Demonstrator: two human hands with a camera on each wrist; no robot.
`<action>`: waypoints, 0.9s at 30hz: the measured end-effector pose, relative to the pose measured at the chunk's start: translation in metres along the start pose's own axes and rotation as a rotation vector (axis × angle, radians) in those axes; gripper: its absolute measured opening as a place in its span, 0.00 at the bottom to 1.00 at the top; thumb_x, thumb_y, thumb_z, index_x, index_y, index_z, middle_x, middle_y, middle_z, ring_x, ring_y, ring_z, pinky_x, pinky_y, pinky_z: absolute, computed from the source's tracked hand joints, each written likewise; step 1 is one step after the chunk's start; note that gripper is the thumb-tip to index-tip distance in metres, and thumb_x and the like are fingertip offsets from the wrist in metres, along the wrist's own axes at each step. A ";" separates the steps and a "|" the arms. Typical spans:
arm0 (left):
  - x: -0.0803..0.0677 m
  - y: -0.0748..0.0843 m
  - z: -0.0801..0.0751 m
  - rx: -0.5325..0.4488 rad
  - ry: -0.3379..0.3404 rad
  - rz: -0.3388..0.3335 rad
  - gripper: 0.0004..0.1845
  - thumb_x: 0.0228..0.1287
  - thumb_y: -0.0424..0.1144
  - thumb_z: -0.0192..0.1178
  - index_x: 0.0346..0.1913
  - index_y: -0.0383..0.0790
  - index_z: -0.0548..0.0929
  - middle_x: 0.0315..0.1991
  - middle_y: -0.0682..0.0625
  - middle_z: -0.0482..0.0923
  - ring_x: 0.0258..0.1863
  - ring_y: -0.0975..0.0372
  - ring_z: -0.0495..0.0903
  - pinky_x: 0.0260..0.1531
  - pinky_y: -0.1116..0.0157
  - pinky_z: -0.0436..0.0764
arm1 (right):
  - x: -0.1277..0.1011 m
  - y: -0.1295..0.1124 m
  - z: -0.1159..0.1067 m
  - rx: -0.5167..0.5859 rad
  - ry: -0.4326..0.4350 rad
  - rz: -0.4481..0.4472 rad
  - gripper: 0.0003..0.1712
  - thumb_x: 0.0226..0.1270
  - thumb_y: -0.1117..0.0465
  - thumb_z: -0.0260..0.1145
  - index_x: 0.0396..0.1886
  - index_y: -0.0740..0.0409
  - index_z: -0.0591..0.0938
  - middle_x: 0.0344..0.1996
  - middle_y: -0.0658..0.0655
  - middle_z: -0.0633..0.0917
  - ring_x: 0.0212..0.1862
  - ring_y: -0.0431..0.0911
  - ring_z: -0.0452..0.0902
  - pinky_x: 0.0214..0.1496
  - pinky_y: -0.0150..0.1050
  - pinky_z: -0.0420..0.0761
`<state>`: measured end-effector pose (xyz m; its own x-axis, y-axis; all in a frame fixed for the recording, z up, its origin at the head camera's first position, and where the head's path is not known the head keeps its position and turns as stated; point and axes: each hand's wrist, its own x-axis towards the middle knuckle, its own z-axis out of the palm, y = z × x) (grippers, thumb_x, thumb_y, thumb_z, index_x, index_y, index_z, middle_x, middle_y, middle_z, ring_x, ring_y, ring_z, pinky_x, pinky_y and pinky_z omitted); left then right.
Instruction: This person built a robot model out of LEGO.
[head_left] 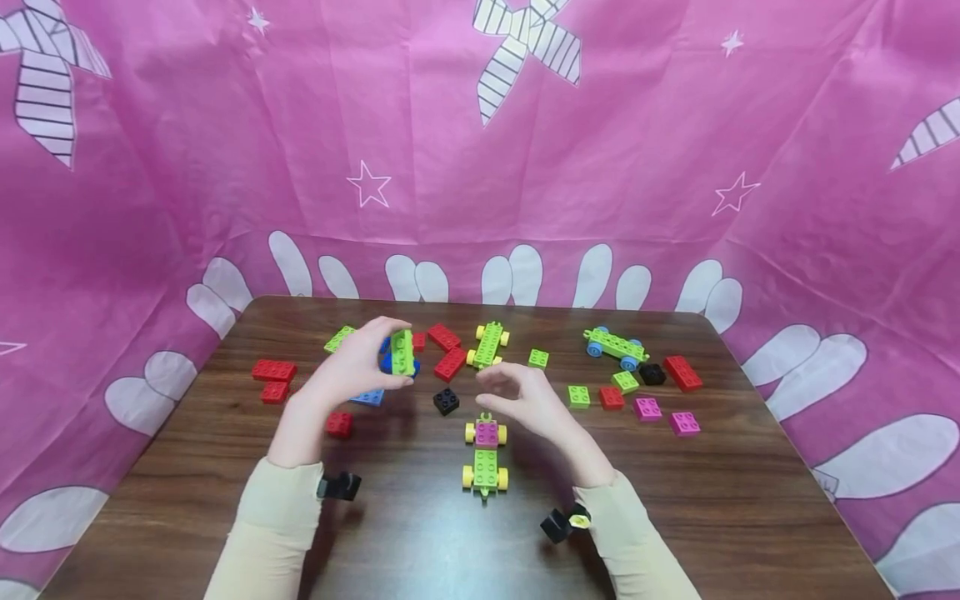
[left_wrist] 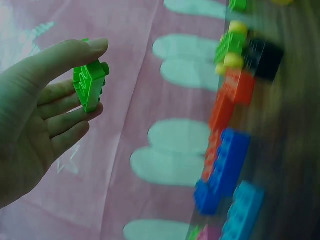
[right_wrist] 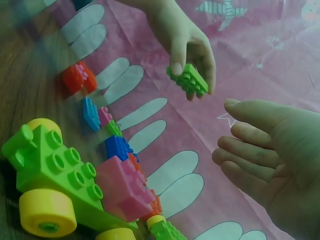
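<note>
My left hand (head_left: 367, 354) is raised over the table and pinches a long green brick (head_left: 402, 352) between thumb and fingers; the same green brick (left_wrist: 90, 85) shows edge-on in the left wrist view and from afar as the green brick (right_wrist: 189, 80) in the right wrist view. My right hand (head_left: 517, 396) hovers empty, fingers loosely curled, just above a green wheeled car with yellow wheels and a pink brick (head_left: 486, 454). That car (right_wrist: 60, 185) fills the lower left of the right wrist view. A blue piece (head_left: 388, 363) sits behind the held brick.
Loose bricks lie across the brown table (head_left: 675, 500): red ones (head_left: 273, 371) at the left, a black one (head_left: 446, 402), green, red and pink ones (head_left: 647, 408) at the right. Two more wheeled bases (head_left: 488, 344) (head_left: 615, 346) stand at the back. Pink cloth surrounds the table.
</note>
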<state>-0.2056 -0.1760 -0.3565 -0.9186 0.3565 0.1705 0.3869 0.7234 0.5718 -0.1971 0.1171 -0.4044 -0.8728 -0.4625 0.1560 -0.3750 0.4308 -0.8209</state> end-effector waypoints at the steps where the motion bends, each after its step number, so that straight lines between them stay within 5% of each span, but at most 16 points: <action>1: 0.001 0.003 0.005 -0.007 0.000 0.008 0.41 0.47 0.44 0.77 0.65 0.40 0.70 0.61 0.44 0.73 0.57 0.52 0.76 0.57 0.49 0.78 | 0.000 0.000 0.000 0.008 0.005 -0.003 0.21 0.62 0.53 0.72 0.53 0.54 0.83 0.47 0.54 0.87 0.47 0.44 0.82 0.53 0.46 0.81; 16: 0.006 0.037 0.054 -0.133 -0.028 0.095 0.40 0.48 0.42 0.77 0.64 0.40 0.70 0.60 0.47 0.75 0.60 0.53 0.76 0.57 0.51 0.79 | 0.001 -0.004 0.000 0.085 0.005 -0.025 0.22 0.64 0.58 0.69 0.56 0.62 0.81 0.49 0.61 0.86 0.48 0.49 0.84 0.50 0.40 0.84; 27: 0.002 0.051 0.072 -0.197 -0.074 0.090 0.41 0.47 0.40 0.78 0.64 0.42 0.70 0.62 0.49 0.73 0.62 0.56 0.75 0.57 0.52 0.79 | 0.003 0.004 0.006 0.049 -0.032 0.107 0.28 0.69 0.49 0.65 0.60 0.63 0.79 0.55 0.62 0.84 0.52 0.51 0.83 0.54 0.47 0.83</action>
<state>-0.1823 -0.0959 -0.3845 -0.8702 0.4615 0.1728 0.4367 0.5598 0.7042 -0.1995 0.1129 -0.4109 -0.8963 -0.4407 0.0492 -0.2638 0.4407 -0.8580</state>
